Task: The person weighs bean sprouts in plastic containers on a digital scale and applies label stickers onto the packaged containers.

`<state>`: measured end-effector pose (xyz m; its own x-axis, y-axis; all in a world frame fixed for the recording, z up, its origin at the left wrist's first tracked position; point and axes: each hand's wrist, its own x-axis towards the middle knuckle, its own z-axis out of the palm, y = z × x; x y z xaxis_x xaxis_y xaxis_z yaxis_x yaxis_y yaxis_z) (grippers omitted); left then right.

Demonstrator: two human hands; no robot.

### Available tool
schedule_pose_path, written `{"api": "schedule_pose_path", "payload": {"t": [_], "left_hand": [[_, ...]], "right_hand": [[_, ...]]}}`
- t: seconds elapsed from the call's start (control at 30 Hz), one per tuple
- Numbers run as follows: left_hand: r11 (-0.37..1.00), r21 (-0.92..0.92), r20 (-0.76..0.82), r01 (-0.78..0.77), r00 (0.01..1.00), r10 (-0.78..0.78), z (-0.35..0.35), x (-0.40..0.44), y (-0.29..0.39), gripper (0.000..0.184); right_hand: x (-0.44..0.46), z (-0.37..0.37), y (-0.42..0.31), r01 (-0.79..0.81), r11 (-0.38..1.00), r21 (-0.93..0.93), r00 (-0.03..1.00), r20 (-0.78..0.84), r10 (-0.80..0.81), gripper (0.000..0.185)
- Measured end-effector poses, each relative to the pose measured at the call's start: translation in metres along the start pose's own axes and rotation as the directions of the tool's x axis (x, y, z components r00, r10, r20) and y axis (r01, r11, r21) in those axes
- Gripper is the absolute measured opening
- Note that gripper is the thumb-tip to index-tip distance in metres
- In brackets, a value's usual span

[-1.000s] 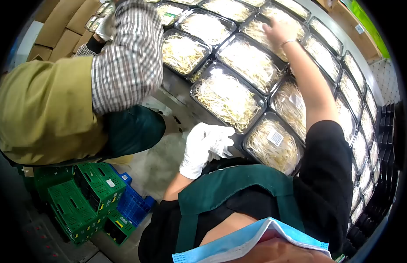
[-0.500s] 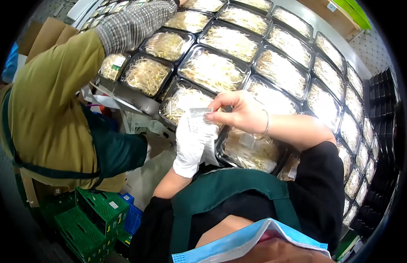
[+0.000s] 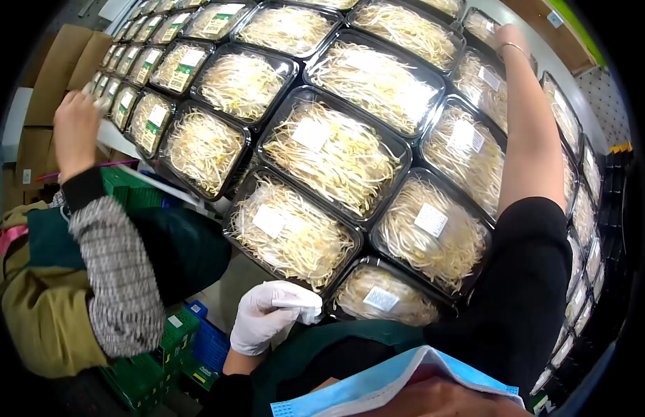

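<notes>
My left hand [image 3: 270,316], in a white glove, is closed on a folded strip of labels [image 3: 298,303], low at the table's near edge. Just beyond it lies a black tray of bean sprouts [image 3: 294,243] with a white label on its film. My bare right hand [image 3: 507,36], a bangle at its wrist, reaches far to the upper right. Its fingertips are at a sprout tray [image 3: 477,28], beside a small white label; how the fingers are bent is mostly hidden. Several nearby trays, such as the large middle one [image 3: 350,163], carry plain white labels.
A co-worker's hand [image 3: 78,128] and checked sleeve are at the left, near trays with green-and-white labels [image 3: 155,115]. A cardboard box [image 3: 55,76] stands behind. Green crates [image 3: 176,340] and a blue crate [image 3: 212,345] sit below. Stacked black trays [image 3: 617,208] stand right.
My right hand has left the label strip and stretched to the upper right. My left hand has drawn lower, still with the strip. White labels show on near trays. The co-worker's arm has moved left.
</notes>
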<state>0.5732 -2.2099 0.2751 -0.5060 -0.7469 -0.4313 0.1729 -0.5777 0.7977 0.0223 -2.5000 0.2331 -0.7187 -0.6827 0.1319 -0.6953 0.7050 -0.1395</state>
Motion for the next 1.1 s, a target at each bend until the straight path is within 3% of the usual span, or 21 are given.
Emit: {"api": "schedule_pose_path", "payload": {"t": [0.03, 0.1, 0.17, 0.23, 0.3, 0.33, 0.37, 0.4, 0.43, 0.5, 0.57, 0.6, 0.67, 0.7, 0.73, 0.8, 0.87, 0.9, 0.97, 1.0, 1.1], "left_hand": [[0.994, -0.044, 0.093, -0.098, 0.990, 0.102, -0.004, 0.001, -0.009, 0.027], [0.982, -0.130, -0.048, -0.135, 0.990, 0.130, 0.006, -0.006, -0.013, 0.033], [0.980, -0.127, -0.067, -0.154, 0.987, 0.146, 0.008, -0.012, -0.012, 0.036], [0.976, -0.116, 0.036, -0.187, 0.981, 0.192, 0.002, -0.014, -0.014, 0.033], [0.997, 0.059, 0.009, -0.058, 0.998, 0.058, -0.002, -0.016, -0.005, 0.030], [0.953, 0.223, -0.096, -0.204, 0.968, 0.230, 0.010, -0.016, -0.004, 0.027], [0.806, 0.532, -0.015, -0.260, 0.949, 0.316, -0.008, -0.018, -0.014, 0.029], [0.925, 0.304, -0.105, -0.228, 0.957, 0.271, 0.002, -0.022, -0.012, 0.030], [0.976, 0.051, -0.177, -0.211, 0.960, 0.217, 0.012, -0.023, -0.013, 0.032], [0.966, 0.066, -0.073, -0.250, 0.964, 0.255, 0.000, -0.031, -0.016, 0.034], [0.962, 0.108, -0.071, -0.252, 0.963, 0.261, -0.011, -0.039, -0.023, 0.031], [0.955, 0.111, -0.014, -0.275, 0.961, 0.278, -0.022, -0.044, -0.028, 0.034], [0.961, 0.102, 0.065, -0.258, 0.965, 0.252, -0.040, -0.053, -0.031, 0.035], [0.969, 0.077, 0.142, -0.234, 0.965, 0.221, -0.049, -0.053, -0.032, 0.031], [0.977, 0.057, 0.218, -0.206, 0.957, 0.189, -0.059, -0.053, -0.033, 0.027], [0.987, -0.011, 0.357, -0.158, 0.922, 0.152, -0.063, -0.056, -0.031, 0.024], [0.997, 0.076, 0.399, -0.012, 0.917, -0.019, -0.071, -0.064, -0.025, 0.025], [0.996, 0.083, 0.427, -0.017, 0.904, -0.020, -0.073, -0.067, -0.024, 0.025], [0.897, 0.271, 0.374, -0.349, 0.897, 0.236, -0.075, -0.071, -0.021, 0.025], [0.913, 0.177, 0.398, -0.367, 0.875, 0.274, -0.079, -0.072, -0.021, 0.025], [0.916, 0.351, 0.274, -0.197, 0.956, 0.100, -0.104, -0.072, -0.022, 0.017]], "right_hand": [[-0.007, -0.003, -0.003, 0.003, 1.000, -0.008, 1.000, 0.002, -0.003, 0.054], [-0.019, -0.012, -0.011, -0.064, 0.979, -0.194, 0.996, 0.049, 0.075, 0.051], [-0.027, -0.032, 0.002, -0.171, 0.976, -0.136, 0.960, 0.202, 0.196, 0.051], [0.018, 0.005, 0.053, -0.068, 0.990, -0.124, 0.996, 0.043, 0.074, 0.043], [0.025, 0.015, 0.072, 0.148, 0.987, -0.067, 0.987, -0.045, -0.151, 0.033], [0.005, 0.005, 0.067, 0.223, 0.975, 0.010, 0.973, -0.065, -0.222, 0.027], [-0.015, -0.005, 0.063, 0.299, 0.951, 0.083, 0.953, -0.084, -0.292, 0.021], [-0.034, -0.012, 0.058, -0.069, 0.922, 0.381, 0.981, 0.192, -0.006, 0.038], [-0.067, -0.044, 0.042, 0.128, 0.927, 0.352, 0.973, 0.137, -0.187, 0.035], [-0.172, -0.129, 0.010, 0.518, 0.825, 0.228, 0.836, 0.070, -0.544, 0.030], [-0.252, -0.174, 0.012, 0.591, 0.753, 0.290, 0.769, 0.080, -0.635, 0.028], [-0.295, -0.192, 0.017, 0.612, 0.769, 0.182, 0.762, 0.125, -0.636, 0.028], [-0.354, -0.176, 0.046, 0.645, 0.623, 0.442, 0.654, 0.103, -0.749, 0.031], [-0.402, -0.184, 0.044, 0.728, 0.545, 0.416, 0.586, 0.034, -0.809, 0.027], [-0.445, -0.184, 0.044, 0.707, 0.580, 0.404, 0.610, 0.066, -0.790, 0.030], [-0.512, -0.169, 0.026, 0.572, 0.547, 0.611, 0.623, 0.110, -0.774, 0.032], [-0.566, -0.159, -0.002, 0.610, 0.428, 0.667, 0.558, 0.022, -0.830, 0.032], [-0.587, -0.153, -0.020, 0.649, 0.376, 0.661, 0.531, -0.040, -0.846, 0.030], [-0.611, -0.141, -0.048, 0.588, 0.400, 0.703, 0.588, -0.032, -0.809, 0.032], [-0.618, -0.136, -0.058, 0.542, 0.405, 0.736, 0.612, -0.016, -0.790, 0.031], [-0.633, -0.133, -0.075, 0.479, 0.467, 0.744, 0.685, 0.016, -0.728, 0.026]]}}
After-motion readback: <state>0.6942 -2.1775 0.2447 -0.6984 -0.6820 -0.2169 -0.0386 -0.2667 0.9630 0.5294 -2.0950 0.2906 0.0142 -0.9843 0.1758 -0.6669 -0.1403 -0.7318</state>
